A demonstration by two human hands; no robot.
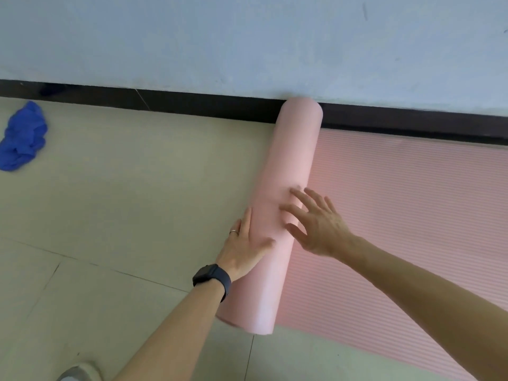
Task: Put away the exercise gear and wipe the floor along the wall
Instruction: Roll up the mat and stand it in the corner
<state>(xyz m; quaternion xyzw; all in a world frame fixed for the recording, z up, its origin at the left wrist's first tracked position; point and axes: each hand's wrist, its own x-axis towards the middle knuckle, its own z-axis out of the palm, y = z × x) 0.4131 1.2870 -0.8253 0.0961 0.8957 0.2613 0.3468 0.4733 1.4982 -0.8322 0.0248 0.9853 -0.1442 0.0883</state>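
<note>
**Both hands on the half-rolled mat**

The pink mat point(398, 215) lies flat on the floor point(110, 202) toward 3 o'clock. Its roll point(286, 166) runs from 6 up to 12, with the far end at the dark baseboard point(192, 104). My left hand point(244, 248) lies flat against the roll's 9 o'clock side, fingers point(246, 221) straight and together. My right hand point(319, 226) rests on top of the roll, fingers point(316, 198) spread apart. A blue cloth point(23, 138) lies crumpled at 10 o'clock near the wall point(247, 37), well apart from the mat.
</note>
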